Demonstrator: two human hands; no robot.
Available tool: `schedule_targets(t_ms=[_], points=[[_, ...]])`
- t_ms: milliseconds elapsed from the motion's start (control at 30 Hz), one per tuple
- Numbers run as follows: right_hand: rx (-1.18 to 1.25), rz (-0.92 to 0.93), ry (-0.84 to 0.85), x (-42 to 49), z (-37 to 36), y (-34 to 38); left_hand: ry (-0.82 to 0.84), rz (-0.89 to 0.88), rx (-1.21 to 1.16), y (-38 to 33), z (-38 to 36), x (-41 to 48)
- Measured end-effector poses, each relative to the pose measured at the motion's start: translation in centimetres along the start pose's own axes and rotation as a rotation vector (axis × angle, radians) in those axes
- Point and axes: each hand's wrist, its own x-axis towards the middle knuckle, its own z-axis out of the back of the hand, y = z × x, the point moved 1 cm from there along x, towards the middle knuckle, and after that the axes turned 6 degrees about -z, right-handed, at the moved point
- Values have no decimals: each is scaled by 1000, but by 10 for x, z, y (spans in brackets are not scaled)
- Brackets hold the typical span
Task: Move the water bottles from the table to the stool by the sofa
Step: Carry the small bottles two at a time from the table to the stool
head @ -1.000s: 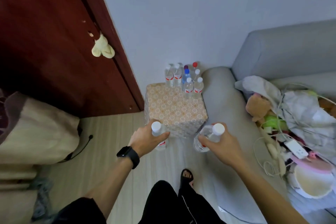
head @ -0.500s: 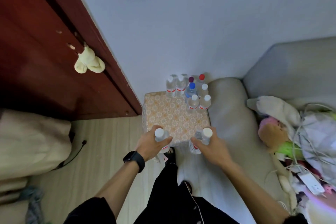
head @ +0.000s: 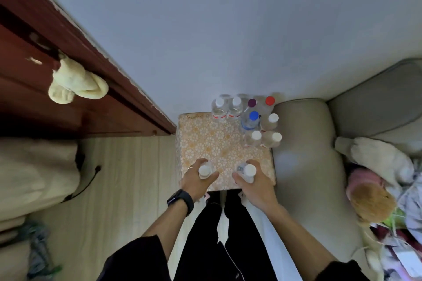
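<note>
A square stool point(head: 212, 141) with an orange floral cover stands against the wall beside the sofa arm. Several water bottles point(head: 249, 118) with white, blue, purple and red caps crowd its far right corner. My left hand point(head: 197, 181), with a black watch on the wrist, grips a white-capped bottle point(head: 204, 170) over the stool's near left edge. My right hand point(head: 255, 186) grips another white-capped bottle point(head: 249, 171) over the near right edge. Both bottles are upright; my fingers hide their bodies.
The grey sofa point(head: 303, 143) is right of the stool, with a plush toy point(head: 370, 198) and cables piled on its seat. A dark red door point(head: 45, 80) with a cloth-wrapped handle point(head: 75, 84) is to the left. A beige bag point(head: 34, 171) sits on the wooden floor.
I have stepped closer to the stool. Both hands have carried their bottles forward, from in front of the stool to above its near edge.
</note>
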Motion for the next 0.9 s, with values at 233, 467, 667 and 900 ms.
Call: schedule_targets(t_ms=[233,467,667,900], points=[[-22,3,-42,51,-16,-18,4,9,25,14,-28,37],[-50,28,-65,73,-20,-34,12,17,18,30,-45,49],[-191,68,9,86,-23,-23,24,18,80,27,-46,51],[-444,141,-13,79,-11,-9,96,-30,350,19,-30,40]])
